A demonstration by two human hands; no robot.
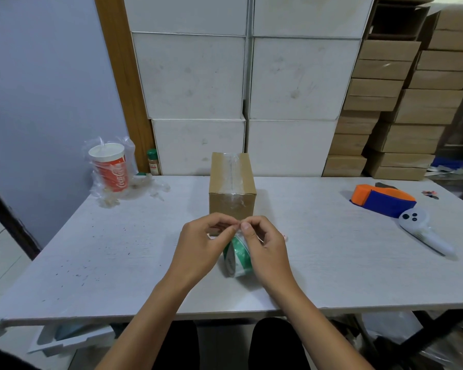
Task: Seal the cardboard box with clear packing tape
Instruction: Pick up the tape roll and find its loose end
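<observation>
A small brown cardboard box (232, 182) stands in the middle of the white table (91, 249), with clear tape running along its top seam and down its front face. Just in front of it, a roll of clear packing tape (238, 259) with a green and white core hangs between my hands. My left hand (207, 243) and my right hand (265, 243) meet fingertip to fingertip above the roll, pinching the tape's loose end. The box's lower front is partly hidden behind my fingers.
A red and white paper cup in a plastic bag (111, 168) stands at the back left beside a small green-capped jar (153, 162). An orange and blue tape dispenser (382, 198) and a white controller (422, 231) lie on the right. White and brown boxes are stacked behind the table.
</observation>
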